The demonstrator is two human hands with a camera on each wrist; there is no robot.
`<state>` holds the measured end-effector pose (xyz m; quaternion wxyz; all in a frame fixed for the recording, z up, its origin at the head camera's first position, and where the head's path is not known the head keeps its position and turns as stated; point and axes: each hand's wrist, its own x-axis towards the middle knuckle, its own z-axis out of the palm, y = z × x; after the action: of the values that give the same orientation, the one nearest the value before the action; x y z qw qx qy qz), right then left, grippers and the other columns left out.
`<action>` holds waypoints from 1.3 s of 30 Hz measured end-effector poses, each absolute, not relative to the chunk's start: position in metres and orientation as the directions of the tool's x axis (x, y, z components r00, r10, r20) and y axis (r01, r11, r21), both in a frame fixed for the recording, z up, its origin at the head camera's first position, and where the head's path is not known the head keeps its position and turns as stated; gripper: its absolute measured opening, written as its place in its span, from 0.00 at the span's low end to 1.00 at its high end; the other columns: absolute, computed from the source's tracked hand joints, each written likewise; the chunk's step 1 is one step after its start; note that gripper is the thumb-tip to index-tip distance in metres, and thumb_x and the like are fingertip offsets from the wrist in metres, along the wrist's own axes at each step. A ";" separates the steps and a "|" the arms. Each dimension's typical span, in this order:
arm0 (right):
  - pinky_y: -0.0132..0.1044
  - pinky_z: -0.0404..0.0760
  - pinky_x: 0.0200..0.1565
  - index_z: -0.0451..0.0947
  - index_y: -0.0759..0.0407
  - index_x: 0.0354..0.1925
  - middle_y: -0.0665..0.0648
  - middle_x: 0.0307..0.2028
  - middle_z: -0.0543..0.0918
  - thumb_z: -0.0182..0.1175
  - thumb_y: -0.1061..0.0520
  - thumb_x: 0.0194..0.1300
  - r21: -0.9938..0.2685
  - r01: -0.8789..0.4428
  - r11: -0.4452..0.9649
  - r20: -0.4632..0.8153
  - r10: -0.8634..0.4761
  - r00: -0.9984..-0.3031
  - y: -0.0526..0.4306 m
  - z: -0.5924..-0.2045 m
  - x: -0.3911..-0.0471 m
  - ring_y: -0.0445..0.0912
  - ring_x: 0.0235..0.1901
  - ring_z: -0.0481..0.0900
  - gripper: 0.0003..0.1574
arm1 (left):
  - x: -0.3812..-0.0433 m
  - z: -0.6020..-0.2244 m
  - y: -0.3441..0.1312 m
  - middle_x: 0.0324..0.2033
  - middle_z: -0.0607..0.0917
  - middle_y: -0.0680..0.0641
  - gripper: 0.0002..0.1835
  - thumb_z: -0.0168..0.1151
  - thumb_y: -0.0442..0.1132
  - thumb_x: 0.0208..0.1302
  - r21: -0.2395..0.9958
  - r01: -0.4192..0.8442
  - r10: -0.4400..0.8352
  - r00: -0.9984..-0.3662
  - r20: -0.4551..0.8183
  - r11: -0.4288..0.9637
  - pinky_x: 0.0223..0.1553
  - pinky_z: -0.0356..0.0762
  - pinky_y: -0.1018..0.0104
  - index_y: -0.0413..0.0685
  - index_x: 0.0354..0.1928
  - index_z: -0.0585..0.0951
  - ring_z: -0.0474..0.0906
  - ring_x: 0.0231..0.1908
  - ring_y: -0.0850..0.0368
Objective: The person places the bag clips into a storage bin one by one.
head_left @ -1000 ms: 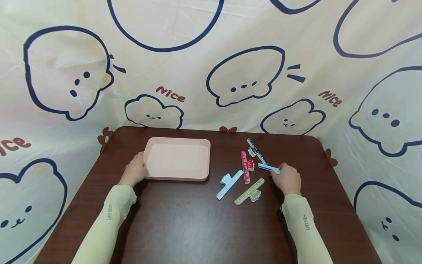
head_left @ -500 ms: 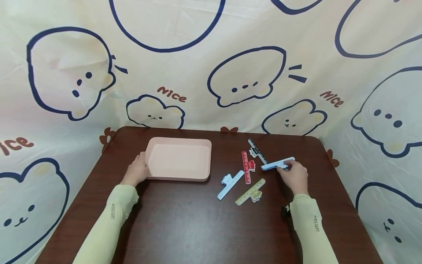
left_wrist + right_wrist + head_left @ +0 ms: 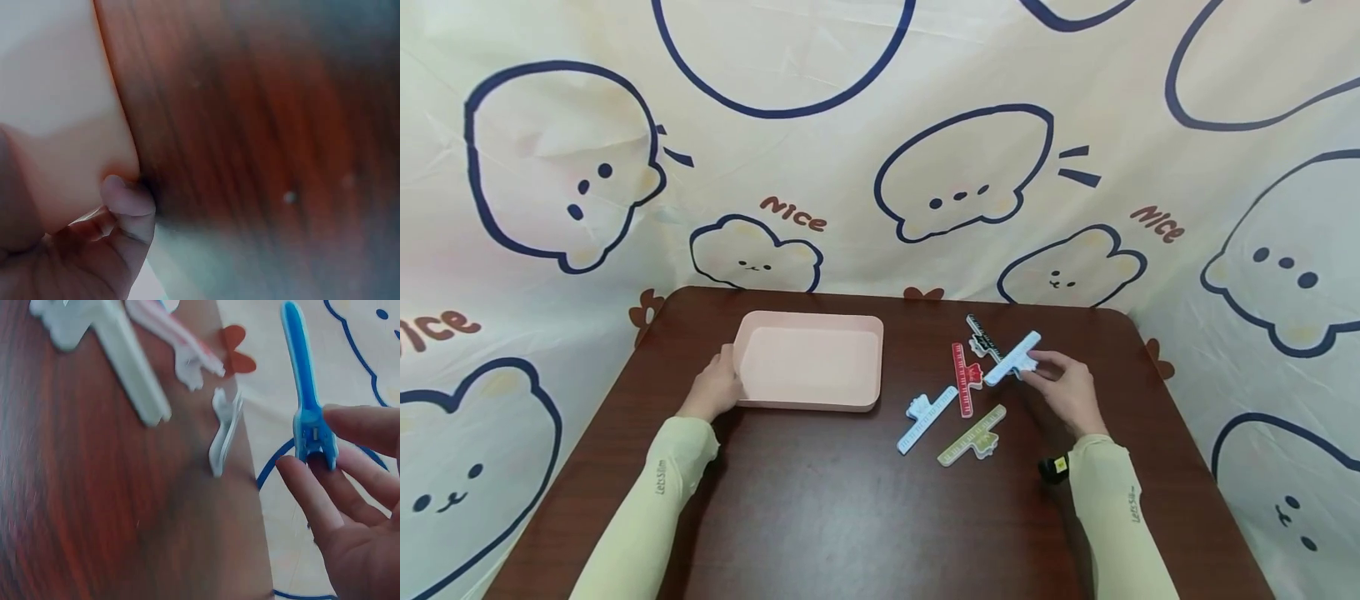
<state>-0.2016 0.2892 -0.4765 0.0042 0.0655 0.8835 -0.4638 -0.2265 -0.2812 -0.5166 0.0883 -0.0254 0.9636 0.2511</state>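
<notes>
In the head view my right hand [image 3: 1067, 392] pinches a light blue ruler clip [image 3: 1011, 360] by its shaped handle, over the lower end of a black ruler clip [image 3: 981, 337]. The right wrist view has this clip [image 3: 306, 375] nearly upright, with thumb and fingertips at its handle end. My left hand [image 3: 711, 387] grips the left side of a pale pink tray [image 3: 808, 407]. In the left wrist view, the thumb presses near the tray's corner [image 3: 69, 162]. Beside the raised clip lie a red ruler clip [image 3: 959, 380], another light blue one [image 3: 927, 421] and a yellow-green one [image 3: 967, 437].
All this stands on a dark brown wooden table [image 3: 850, 508]. A pale cloth with cartoon bear outlines [image 3: 940, 75] hangs behind and at both sides. A black band with a yellow mark [image 3: 1054, 469] shows at my right wrist.
My right hand has turned the light blue clip from nearly level to a steep slant, shifting it right and then back left over the black clip. The left hand stays on the tray.
</notes>
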 end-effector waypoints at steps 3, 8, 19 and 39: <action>0.53 0.81 0.60 0.77 0.57 0.67 0.65 0.66 0.77 0.68 0.54 0.70 -0.839 0.100 0.535 -0.075 0.068 -0.995 0.281 -0.471 -0.205 0.60 0.60 0.82 0.30 | -0.228 -0.515 -0.281 0.61 0.70 0.21 0.32 0.48 0.32 0.70 0.479 -0.108 -0.010 -0.979 -0.201 0.871 0.59 0.72 0.36 0.27 0.71 0.52 0.74 0.56 0.28; 0.54 0.80 0.60 0.77 0.57 0.67 0.65 0.67 0.76 0.68 0.59 0.69 -0.859 0.061 0.508 -0.070 0.002 -0.998 0.266 -0.464 -0.208 0.60 0.62 0.81 0.29 | -0.229 -0.515 -0.281 0.57 0.72 0.22 0.32 0.49 0.31 0.68 0.469 -0.114 -0.008 -0.975 -0.222 0.876 0.56 0.73 0.38 0.27 0.70 0.52 0.75 0.52 0.31; 0.52 0.82 0.59 0.79 0.54 0.66 0.63 0.64 0.79 0.70 0.58 0.68 -0.860 0.015 0.509 -0.077 -0.100 -0.992 0.229 -0.449 -0.224 0.60 0.60 0.82 0.29 | -0.230 -0.516 -0.279 0.55 0.72 0.24 0.32 0.50 0.31 0.67 0.466 -0.122 -0.011 -0.972 -0.234 0.876 0.56 0.73 0.40 0.29 0.69 0.51 0.76 0.51 0.32; 0.54 0.81 0.59 0.83 0.53 0.62 0.57 0.63 0.81 0.72 0.54 0.65 -0.759 -0.110 0.642 -0.102 -0.284 -0.953 0.144 -0.417 -0.250 0.55 0.61 0.78 0.26 | -0.228 -0.513 -0.279 0.54 0.73 0.25 0.35 0.54 0.30 0.66 0.456 -0.136 -0.027 -0.971 -0.238 0.879 0.57 0.74 0.40 0.31 0.70 0.51 0.77 0.50 0.33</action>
<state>-0.2502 0.1444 -0.4172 0.1064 -0.1096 0.8998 -0.4088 -0.2277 -0.2786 -0.5128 0.1129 -0.0422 0.9628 0.2420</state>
